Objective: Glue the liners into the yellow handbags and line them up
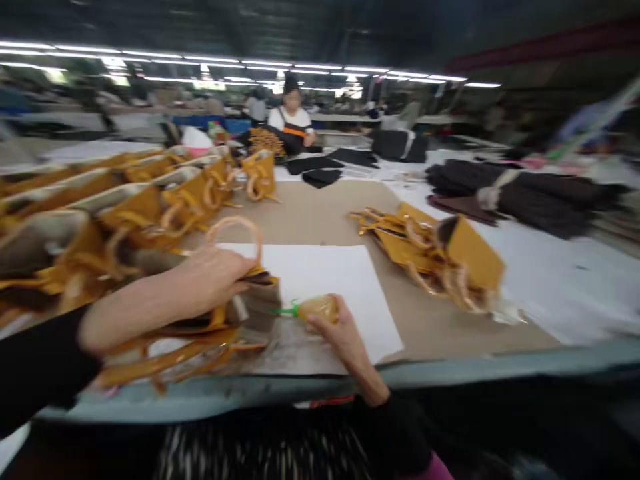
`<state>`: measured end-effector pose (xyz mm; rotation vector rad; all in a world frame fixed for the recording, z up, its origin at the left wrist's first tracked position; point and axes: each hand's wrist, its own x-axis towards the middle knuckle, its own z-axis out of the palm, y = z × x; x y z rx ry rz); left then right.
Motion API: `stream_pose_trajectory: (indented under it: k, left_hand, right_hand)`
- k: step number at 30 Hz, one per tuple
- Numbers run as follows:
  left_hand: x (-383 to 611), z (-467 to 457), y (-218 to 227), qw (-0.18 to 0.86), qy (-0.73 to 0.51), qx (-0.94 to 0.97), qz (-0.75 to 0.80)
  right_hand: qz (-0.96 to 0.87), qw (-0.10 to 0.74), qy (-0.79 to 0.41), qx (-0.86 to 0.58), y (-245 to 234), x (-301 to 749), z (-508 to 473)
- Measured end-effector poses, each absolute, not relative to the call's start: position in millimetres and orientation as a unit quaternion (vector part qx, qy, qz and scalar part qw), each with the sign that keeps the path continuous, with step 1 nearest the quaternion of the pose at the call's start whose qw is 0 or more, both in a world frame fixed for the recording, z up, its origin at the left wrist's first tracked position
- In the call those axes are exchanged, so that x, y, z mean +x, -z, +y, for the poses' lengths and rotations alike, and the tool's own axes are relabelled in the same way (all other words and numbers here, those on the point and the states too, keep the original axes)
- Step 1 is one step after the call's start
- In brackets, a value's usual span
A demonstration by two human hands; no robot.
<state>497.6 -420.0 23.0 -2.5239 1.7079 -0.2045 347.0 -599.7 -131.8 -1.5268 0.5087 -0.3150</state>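
My right hand (339, 329) is wrapped around a squeeze bottle (319, 309) filled with something yellowish. Its thin green nozzle points left, its tip close to the grey-brown panel of a bag (257, 310). My left hand (223, 272) grips the top of that mustard-yellow bag, fingers curled over its edge and partly hidden. A pale tan loop handle (237, 227) stands up beside the left hand. Under the bag and the bottle lies a white sheet (325, 267), smudged dark near the table's front edge. Motion blur softens the details.
Rows of mustard-yellow bags (135, 207) crowd the left side. More yellow bag pieces (430, 250) lie in a pile at right. Tied dark bundles (530, 190) and black flat pieces (323, 177) lie farther back. A person (291, 120) is across the table.
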Motion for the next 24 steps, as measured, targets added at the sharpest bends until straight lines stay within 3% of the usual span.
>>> stream_pose_trajectory:
  k: [9, 17, 24]
  left_hand:
    - [488.2, -414.9, -43.6, 0.095, -0.042, -0.860, 0.499]
    - [494.5, -410.9, -41.7, 0.102, -0.041, -0.852, 0.512]
    - [491.0, -407.4, -40.5, 0.099, -0.019, -0.851, 0.516]
  right_hand:
    - [0.227, 0.534, 0.110, -0.807, 139.4, 354.9, -613.3]
    - [0.176, 0.551, 0.097, -0.810, 139.6, 362.3, -619.1]
    - [0.206, 0.543, 0.154, -0.800, 129.1, 357.7, -622.0]
